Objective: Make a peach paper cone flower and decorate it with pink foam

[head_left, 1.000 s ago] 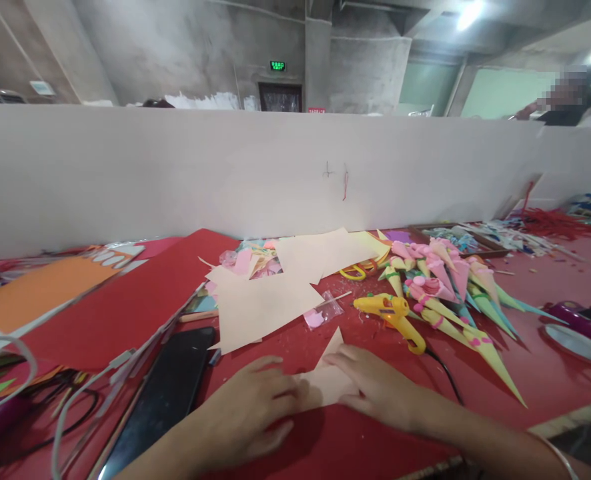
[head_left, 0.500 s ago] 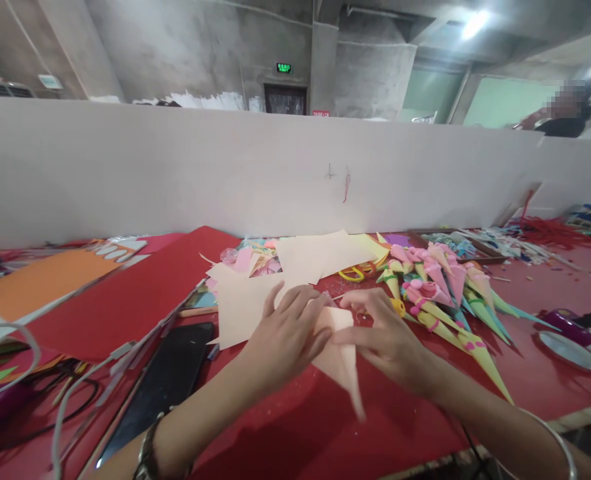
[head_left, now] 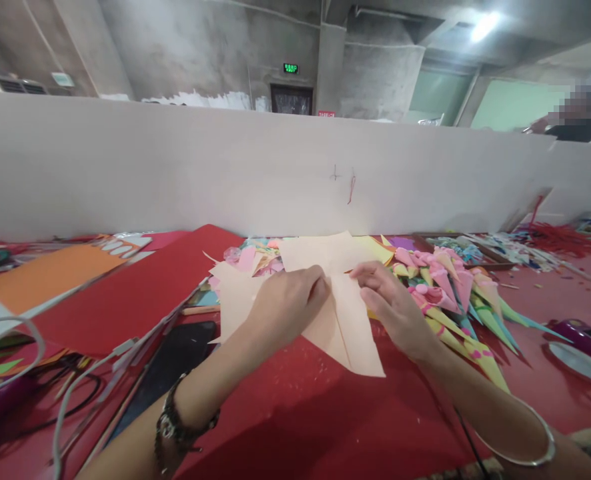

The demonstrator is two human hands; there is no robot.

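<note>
My left hand [head_left: 293, 300] is closed on a cream paper sheet [head_left: 345, 327] held just above the red tabletop. A crease runs down the sheet, and its pointed lower end faces me. Thumb and forefinger of my right hand [head_left: 398, 307] are at the sheet's upper right edge, with the other fingers curled. Behind my left hand lies another cream sheet [head_left: 235, 303]. More cream paper [head_left: 315, 257] lies farther back, beside yellow paper [head_left: 375, 248].
Small paper cones [head_left: 455, 287] in pink, yellow and green are heaped at the right, near a roll of tape [head_left: 580, 363]. Red sheets [head_left: 140, 300], orange sheets [head_left: 55, 277], a dark phone-like slab [head_left: 180, 353] and a white cable [head_left: 63, 393] lie left. A white partition [head_left: 200, 167] stands behind.
The rolled cream paper between my hands has opened out into a flatter, creased sheet. My left fist has turned over, and my right hand has shifted slightly right.
</note>
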